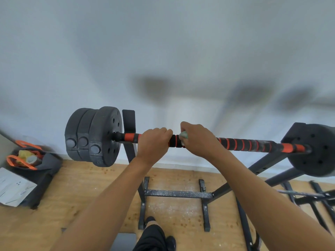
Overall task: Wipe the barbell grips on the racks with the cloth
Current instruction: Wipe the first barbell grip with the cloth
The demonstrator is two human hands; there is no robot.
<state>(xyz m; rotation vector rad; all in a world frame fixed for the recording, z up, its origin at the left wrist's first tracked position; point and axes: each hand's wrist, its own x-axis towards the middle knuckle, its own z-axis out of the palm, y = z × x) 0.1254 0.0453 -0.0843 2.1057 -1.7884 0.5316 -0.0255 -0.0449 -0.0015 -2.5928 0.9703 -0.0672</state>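
resting across the rack, the barbell runs from the rack's left upright over to its right side, the bar wrapped in black foam with orange bands. the left hand is clenched over the bar from above, fingers curled round the grip just to the right of the left upright. the right hand sits just beside it, near the middle of the bar, grasping a pale green cloth and holding it against the grip. only a small bunched part of the cloth shows at the thumb side, and the rest is hidden under the palm. a short stretch of black and orange grip shows between the 2 hands. 3 black weight plates are stacked at the bar's left end, outside the left upright. a black plate sits at the right end, where the count cannot be told. the rack's base bars lie on a wooden floor speckled with pale dust, close to a plain white wall. a dark bag with orange straps stands on the floor by the wall, well to the left of the rack, with a grey-white sheet just in front of it. a knee in black shorts shows at the lower edge, near the rack's base.
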